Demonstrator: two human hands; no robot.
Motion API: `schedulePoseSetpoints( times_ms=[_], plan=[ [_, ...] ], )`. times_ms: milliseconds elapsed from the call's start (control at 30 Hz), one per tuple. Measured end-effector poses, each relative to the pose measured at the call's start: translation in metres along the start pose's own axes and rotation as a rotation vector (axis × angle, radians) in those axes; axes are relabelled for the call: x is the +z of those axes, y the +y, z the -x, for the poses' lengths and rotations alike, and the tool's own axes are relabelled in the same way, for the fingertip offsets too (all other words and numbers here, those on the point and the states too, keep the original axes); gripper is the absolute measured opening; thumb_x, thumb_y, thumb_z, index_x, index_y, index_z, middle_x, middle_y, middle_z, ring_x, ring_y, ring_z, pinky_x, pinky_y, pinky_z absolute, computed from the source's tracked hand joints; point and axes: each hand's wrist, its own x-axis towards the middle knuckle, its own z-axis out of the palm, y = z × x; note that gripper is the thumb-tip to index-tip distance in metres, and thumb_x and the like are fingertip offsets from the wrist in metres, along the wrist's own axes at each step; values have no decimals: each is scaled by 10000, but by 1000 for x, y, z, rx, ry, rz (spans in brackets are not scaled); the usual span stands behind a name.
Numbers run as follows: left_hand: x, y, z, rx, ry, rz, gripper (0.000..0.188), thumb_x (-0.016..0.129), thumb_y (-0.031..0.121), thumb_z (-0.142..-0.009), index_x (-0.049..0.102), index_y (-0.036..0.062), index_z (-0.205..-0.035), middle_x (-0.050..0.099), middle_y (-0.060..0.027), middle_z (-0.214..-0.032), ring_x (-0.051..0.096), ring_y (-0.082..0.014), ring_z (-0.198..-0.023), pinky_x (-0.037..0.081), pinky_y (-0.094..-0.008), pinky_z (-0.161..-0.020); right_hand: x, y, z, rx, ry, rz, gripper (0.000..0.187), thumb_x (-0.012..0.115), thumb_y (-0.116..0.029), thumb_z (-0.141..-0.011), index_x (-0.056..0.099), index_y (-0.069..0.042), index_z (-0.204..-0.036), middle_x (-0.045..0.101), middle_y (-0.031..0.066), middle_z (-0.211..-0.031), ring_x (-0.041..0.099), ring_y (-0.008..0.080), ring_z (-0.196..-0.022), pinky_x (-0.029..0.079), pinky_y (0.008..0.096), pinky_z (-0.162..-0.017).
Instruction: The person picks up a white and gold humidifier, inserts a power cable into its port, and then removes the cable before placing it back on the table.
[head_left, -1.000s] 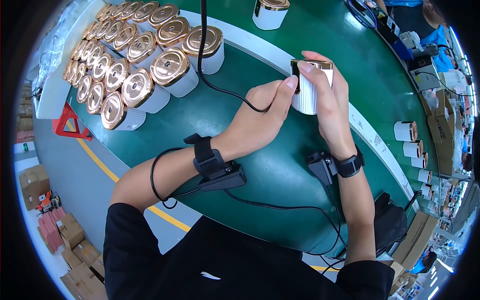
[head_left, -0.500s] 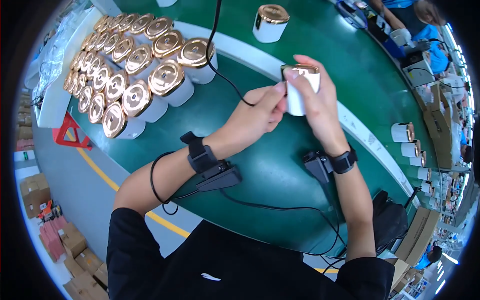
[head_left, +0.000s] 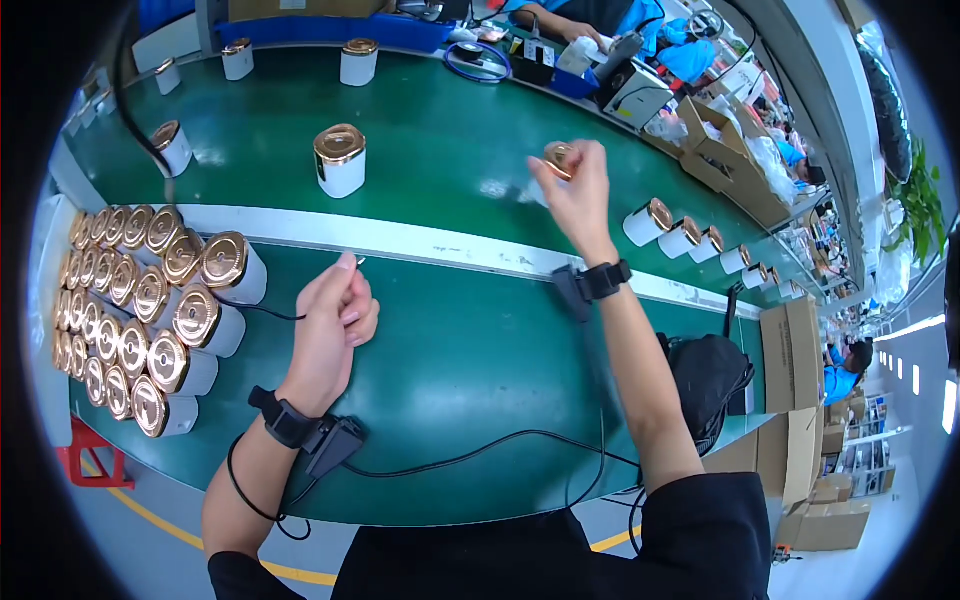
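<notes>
Keeping right hand (head_left: 572, 185) clamped on the gold-capped white jar (head_left: 556, 160) just beyond the white strip (head_left: 420, 240), set upright clear of the lone jar (head_left: 341, 160); left hand (head_left: 333, 320), loosely curled and pinching something small, nearer than that strip.

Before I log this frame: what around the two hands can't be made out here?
- Head view: the jar in the right hand is motion-blurred and mostly covered by the fingers; only its gold lid shows.
- Head view: a tiny pale thing at the left hand fingertips is too small to identify.
- Head view: the far-left rows of the gold-lidded jars shrink and bend at the fisheye rim, so no count is possible.
</notes>
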Motion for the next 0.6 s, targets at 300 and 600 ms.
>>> schedulePoseSetpoints(
  times_ms=[300,600],
  plan=[
    [-12,-13,-1,-80,27,46,327,436,318,-963,459,81,-739,319,23,-532,276,-84,-441,220,-242,-428,38,-55,-2,-277,20,-1,576,773,-382,-731,506,-7,-1077,523,212,-1152,492,370,-1099,405,425,-925],
    [-16,-5,-1,12,135,74,333,437,307,-954,437,93,-699,296,36,-525,272,-88,-433,202,-260,-416,136,-123,-5,319,-412,-1101,650,743,-342,-802,472,8,-1278,599,134,-1138,595,206,-1014,473,332,-907]
  ],
)
